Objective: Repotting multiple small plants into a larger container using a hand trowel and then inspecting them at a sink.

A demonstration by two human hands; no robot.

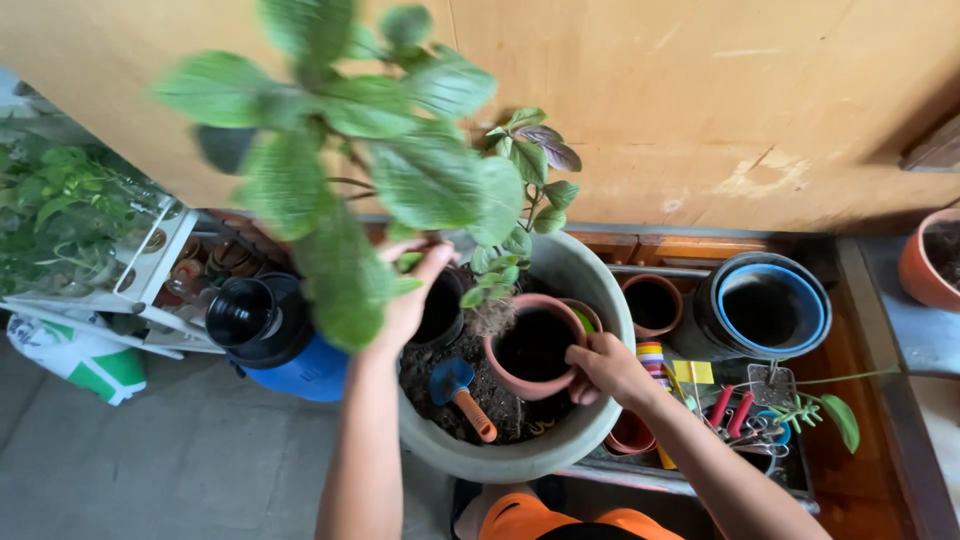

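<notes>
Seedling [497, 272] with bare root ball hangs from your left hand [410, 290], just above soil in big grey basin [600, 290]. Left grip looks pinched on stem, leaves hide fingers. Right hand [608, 368] clasps rim of terracotta pot [535, 345], tilted. Risk: roots tear if you pull; pot tips, spills soil onto blue trowel [458, 390].

1. A grey concrete floor [180, 470] is carrying most of the things here.
2. A large grey basin [590, 290] is sitting on a low ledge at the foot of the wall.
3. Just left of it, a blue container [300, 375] with black pots stacked on top is resting on the floor.
4. A white and green sack [85, 365] is lying at the far left.
5. A white rack [150, 270] is standing above the sack.
</notes>
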